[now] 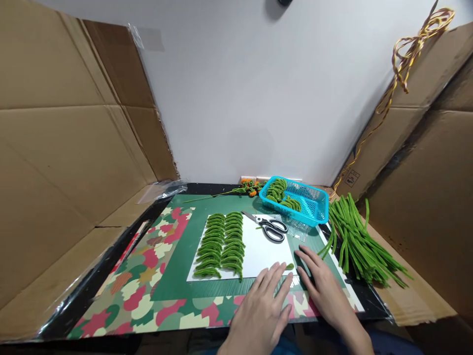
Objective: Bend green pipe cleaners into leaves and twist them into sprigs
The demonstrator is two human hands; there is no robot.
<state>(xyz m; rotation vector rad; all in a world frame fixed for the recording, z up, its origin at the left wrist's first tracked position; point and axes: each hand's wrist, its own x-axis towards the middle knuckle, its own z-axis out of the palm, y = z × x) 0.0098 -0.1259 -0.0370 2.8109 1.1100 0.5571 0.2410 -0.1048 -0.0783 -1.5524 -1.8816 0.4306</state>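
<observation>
My left hand (260, 303) lies palm down over the front edge of the white sheet (258, 246), its fingers stretched out. By its fingertips a small green fuzzy piece (290, 266) shows, partly hidden by the fingers. To its right, my right hand (323, 283) rests on the green mat with fingers spread and nothing visible in them. Two columns of curved green pipe-cleaner leaves (223, 244) are laid out on the left half of the sheet. Black-handled scissors (273, 229) lie at the sheet's back right, blades apart and pointing left.
A blue basket (321, 204) with green leaves stands at the back right. Beside it lies a heap of green pipe cleaners (358, 246). Orange flowers on a green stem (249, 187) lie along the back. Cardboard walls (74, 148) flank the table; yellow cord (410, 54) hangs at right.
</observation>
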